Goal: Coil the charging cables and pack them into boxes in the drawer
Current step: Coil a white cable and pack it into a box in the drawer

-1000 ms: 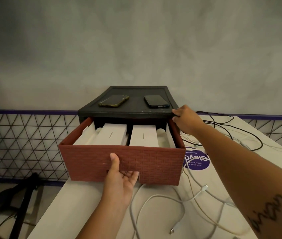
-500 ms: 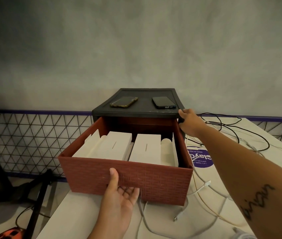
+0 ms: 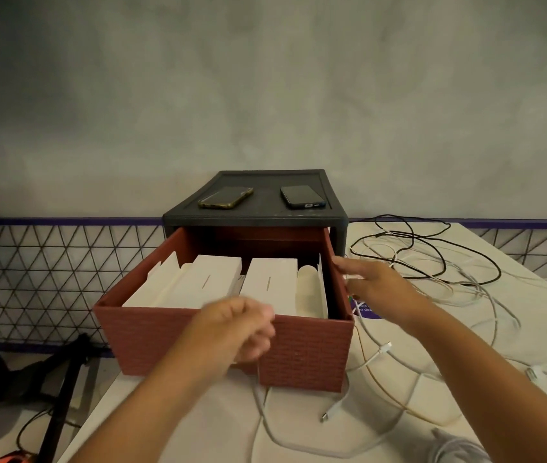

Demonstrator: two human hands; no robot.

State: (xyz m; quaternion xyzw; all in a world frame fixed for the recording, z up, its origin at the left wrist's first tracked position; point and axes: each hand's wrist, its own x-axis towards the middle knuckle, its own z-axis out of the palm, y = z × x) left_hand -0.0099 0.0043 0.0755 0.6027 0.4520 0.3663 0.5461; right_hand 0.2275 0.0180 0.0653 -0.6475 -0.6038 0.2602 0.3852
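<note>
Two phones, two hands, one drawer.

Reaches forward with both bare forearms from the lower edge. Holds the left hand knuckles up, fingers curled under, too blurred to tell any grip. Holds the right hand farther ahead, palm down, fingers straight, pointing forward and left, gripping nothing

The red drawer has slid further out. The left hand has let go of its front and risen, fingers curled. The right hand has left the black cabinet corner.
</note>
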